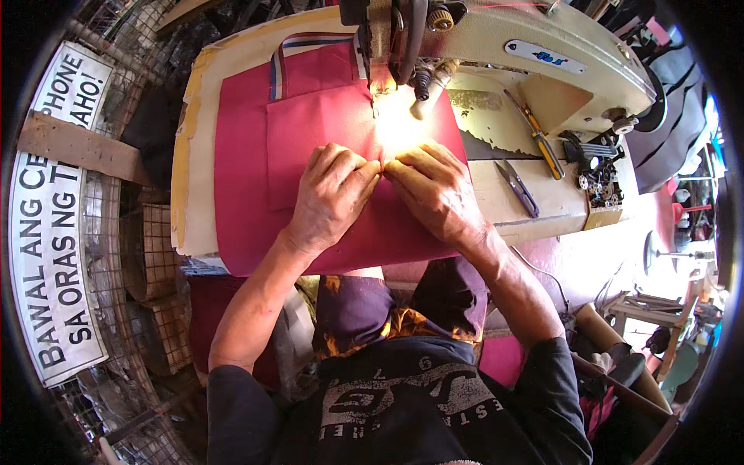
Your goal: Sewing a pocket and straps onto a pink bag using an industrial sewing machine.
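Note:
A wide piece of red fabric (240,167) with a smaller red panel (298,147) on top lies on the sewing machine's table. Along its far edge runs a striped strap (318,40) bent into a handle shape. My left hand (333,190) and my right hand (434,186) meet on the fabric just short of the sewing machine's needle area (380,85), fingers pinched together on the cloth along the panel's edge. Bright lamp light washes out the fabric beside the needle. What lies right between the fingertips is hard to make out.
To the right on the table are small thread snips (518,187), a screwdriver with a yellow handle (546,147) and a box of small metal parts (603,182). The machine's arm (558,39) spans the far side. A wire mesh with a white sign (54,232) stands at left.

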{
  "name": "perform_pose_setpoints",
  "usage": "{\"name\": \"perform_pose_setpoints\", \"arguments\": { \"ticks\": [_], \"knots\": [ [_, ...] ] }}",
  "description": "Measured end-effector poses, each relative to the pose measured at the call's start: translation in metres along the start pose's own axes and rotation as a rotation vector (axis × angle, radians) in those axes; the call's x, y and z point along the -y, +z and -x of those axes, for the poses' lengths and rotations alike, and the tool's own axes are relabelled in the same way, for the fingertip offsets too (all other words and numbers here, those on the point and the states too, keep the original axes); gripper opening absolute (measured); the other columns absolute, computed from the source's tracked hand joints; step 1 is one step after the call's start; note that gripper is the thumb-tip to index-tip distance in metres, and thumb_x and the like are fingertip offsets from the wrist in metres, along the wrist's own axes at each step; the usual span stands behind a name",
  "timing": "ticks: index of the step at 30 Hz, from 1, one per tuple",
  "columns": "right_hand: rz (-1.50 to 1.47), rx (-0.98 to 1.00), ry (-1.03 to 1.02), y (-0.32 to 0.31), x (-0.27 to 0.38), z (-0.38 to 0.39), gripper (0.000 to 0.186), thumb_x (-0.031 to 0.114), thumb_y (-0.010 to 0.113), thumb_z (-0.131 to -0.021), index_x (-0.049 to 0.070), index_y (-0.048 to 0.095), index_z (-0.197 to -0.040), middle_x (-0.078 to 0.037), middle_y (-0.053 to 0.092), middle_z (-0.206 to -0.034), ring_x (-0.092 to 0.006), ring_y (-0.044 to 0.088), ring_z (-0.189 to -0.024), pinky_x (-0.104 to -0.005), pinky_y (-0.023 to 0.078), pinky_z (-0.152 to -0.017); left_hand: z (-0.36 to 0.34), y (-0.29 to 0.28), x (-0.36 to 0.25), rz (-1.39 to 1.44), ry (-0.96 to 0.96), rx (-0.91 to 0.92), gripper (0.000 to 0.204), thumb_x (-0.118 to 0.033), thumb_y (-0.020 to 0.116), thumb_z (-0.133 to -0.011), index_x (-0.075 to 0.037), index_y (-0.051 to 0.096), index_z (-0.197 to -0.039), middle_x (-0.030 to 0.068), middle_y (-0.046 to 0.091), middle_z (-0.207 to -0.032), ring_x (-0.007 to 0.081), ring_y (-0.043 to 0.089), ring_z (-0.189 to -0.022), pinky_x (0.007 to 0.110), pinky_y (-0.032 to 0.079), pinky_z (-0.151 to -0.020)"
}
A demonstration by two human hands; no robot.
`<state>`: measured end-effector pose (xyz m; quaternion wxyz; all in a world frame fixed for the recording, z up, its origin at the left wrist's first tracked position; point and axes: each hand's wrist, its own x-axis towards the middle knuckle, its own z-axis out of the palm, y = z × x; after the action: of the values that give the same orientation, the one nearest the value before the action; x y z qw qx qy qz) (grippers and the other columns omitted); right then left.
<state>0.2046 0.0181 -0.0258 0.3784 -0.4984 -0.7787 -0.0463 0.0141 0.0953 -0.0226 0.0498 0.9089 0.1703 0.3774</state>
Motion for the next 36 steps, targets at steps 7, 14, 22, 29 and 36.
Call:
{"name": "perform_pose_setpoints", "arguments": {
  "ticks": [7,14,22,29,36],
  "knots": [
    [-0.011,0.089,0.01,-0.007,-0.03,-0.012,0.027,0.008,0.06,-0.085,0.007,0.068,-0.11,-0.013,0.069,-0.1,-0.0314,0.067,-0.094,-0.0424,0.055,-0.082,-0.001,0.004,0.001,0.042,-0.052,-0.07,0.021,0.004,0.08,-0.074,-0.005,0.07,-0.091,0.0047,0.063,-0.085,0.0243,0.06,-0.081,0.038,0.05,-0.075],
    [-0.049,0.223,-0.177,0.007,-0.061,-0.032,0.028,0.009,0.061,-0.087,0.006,0.071,-0.113,-0.012,0.072,-0.104,-0.0304,0.071,-0.09,-0.0399,0.058,-0.078,-0.002,0.002,0.002,0.043,-0.086,-0.146,0.023,0.006,0.082,-0.072,-0.004,0.071,-0.09,0.0051,0.064,-0.082,0.0233,0.06,-0.077,0.038,0.051,-0.071],
    [-0.178,0.116,-0.188,-0.005,-0.035,-0.029,0.02,0.011,0.062,-0.085,0.003,0.072,-0.102,-0.009,0.073,-0.095,-0.0278,0.072,-0.081,-0.0391,0.059,-0.071,-0.002,-0.003,-0.002,0.021,-0.158,-0.083,0.015,-0.002,0.082,-0.074,-0.005,0.073,-0.086,0.0019,0.063,-0.083,0.0225,0.058,-0.083,0.038,0.05,-0.077],
    [-0.252,0.106,-0.12,-0.003,-0.033,-0.03,0.015,0.014,0.07,-0.086,0.004,0.071,-0.097,-0.008,0.073,-0.093,-0.028,0.072,-0.08,-0.0391,0.059,-0.071,-0.004,-0.006,0.001,0.145,-0.263,-0.024,0.015,-0.005,0.083,-0.075,-0.005,0.074,-0.087,0.0031,0.064,-0.082,0.0226,0.061,-0.082,0.038,0.05,-0.08],
    [-0.21,0.135,-0.061,-0.004,-0.024,-0.025,0.016,0.011,0.073,-0.084,0.002,0.073,-0.097,-0.009,0.074,-0.095,-0.0279,0.074,-0.083,-0.0373,0.059,-0.072,-0.009,-0.008,0.001,0.123,-0.247,0.006,0.011,-0.003,0.081,-0.077,-0.005,0.073,-0.085,0.0038,0.063,-0.081,0.0231,0.061,-0.082,0.039,0.05,-0.079]
  ]
}}
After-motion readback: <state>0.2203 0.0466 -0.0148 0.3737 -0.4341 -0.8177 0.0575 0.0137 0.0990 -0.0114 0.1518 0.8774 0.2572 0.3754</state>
